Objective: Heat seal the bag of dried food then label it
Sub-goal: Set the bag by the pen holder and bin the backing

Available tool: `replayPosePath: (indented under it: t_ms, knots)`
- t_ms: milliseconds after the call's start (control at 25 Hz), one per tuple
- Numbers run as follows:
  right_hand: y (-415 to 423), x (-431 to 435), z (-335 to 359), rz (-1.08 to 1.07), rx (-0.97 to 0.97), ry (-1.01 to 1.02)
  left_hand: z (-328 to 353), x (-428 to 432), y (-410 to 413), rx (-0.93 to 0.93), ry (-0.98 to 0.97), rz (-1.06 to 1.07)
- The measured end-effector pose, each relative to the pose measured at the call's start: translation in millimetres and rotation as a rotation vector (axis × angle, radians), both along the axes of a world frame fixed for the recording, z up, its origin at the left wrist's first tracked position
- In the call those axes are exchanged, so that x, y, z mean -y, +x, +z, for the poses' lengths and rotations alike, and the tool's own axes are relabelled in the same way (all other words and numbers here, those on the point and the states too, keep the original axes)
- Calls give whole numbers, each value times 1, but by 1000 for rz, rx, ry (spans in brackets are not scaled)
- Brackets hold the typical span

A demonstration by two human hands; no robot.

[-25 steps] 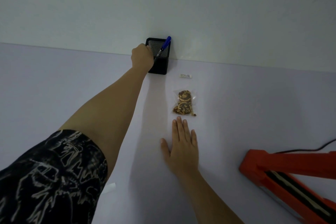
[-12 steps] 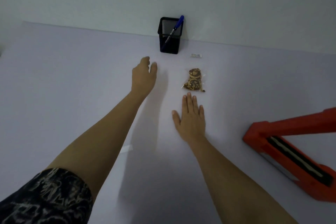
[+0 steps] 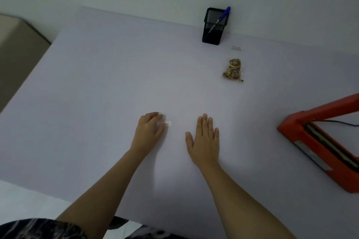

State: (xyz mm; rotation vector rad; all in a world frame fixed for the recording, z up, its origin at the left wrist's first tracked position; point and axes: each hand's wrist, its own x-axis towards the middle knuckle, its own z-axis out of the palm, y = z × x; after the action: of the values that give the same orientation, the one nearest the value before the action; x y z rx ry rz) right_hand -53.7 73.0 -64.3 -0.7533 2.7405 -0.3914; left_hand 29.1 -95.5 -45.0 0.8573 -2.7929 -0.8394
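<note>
We work at a pale lilac bench that fills most of the view. The red heat sealer sits at its right edge with its arm raised, and a black cable runs off behind it. Our 2 hands lie apart in the bench's near middle. The right hand is flat, palm down, with its fingers straight and together, and holds nothing. The left hand is knuckles up with its fingers bent onto a small white slip. We cannot tell whether it pinches the slip or only presses it.

A black mesh pen holder stands at the far edge with 1 blue pen leaning in it. The bag of dried food lies towards the far right, well apart from both hands and between the holder and the sealer. A second, paler label lies just beyond the bag.

We judge the step in hand to be lifting the slip. We should work a fingertip under 1 edge, pinch lightly and raise it flat so it does not crease or curl.

No writing is legible on either slip, and no brand shows on the sealer or pen.
</note>
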Motion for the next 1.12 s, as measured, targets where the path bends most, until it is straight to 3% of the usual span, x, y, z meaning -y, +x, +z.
replayPosePath:
  t_ms: [280,400,680,760,880,960,1120]
  knots:
    - [18,2,-8,-14,-65,19,-6,1,-1,-29,10,-10]
    - [19,2,-10,-12,-74,29,-11,-4,2,-116,-186,-120]
    - [21,5,-12,-25,-83,39,-8,-4,5,-23,-433,-329]
    - [20,5,-13,-17,-90,37,-7,-9,6,-12,-315,-209]
    - [21,5,-15,-9,-106,23,-2,-24,11,-43,79,167]
    - [21,5,-16,-8,-104,18,3,-37,21,-93,244,356]
    - [21,5,-16,1,-97,8,10,-61,53,-85,461,498]
